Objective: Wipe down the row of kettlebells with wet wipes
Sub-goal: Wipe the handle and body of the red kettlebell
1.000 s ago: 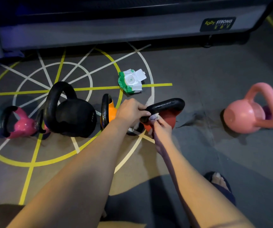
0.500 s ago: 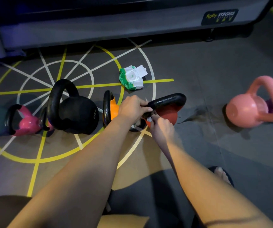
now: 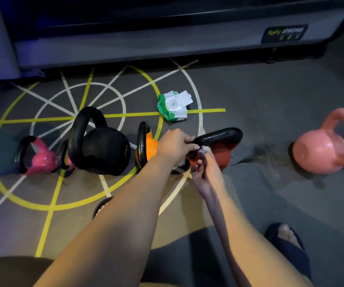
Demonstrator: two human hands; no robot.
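Wipe [image 3: 205, 149], pack [image 3: 173, 108], red kettlebell [image 3: 223, 156]: one each.

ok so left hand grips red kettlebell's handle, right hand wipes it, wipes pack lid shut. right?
No: head view shows the wipes pack with its lid flipped open. Left hand grips the red kettlebell by its handle, right hand rubs it with a wet wipe.

Entry 1: crumpled white wet wipe [image 3: 205, 149]. Half a second ago we had it nearly hidden behind our right hand [image 3: 207, 172]. Now it shows again, pinched under the red kettlebell with a black loop handle [image 3: 224, 156].
Entry 2: left foot in a dark sandal [image 3: 102, 206]. Newly in view, near, beside our left forearm [image 3: 125, 214].
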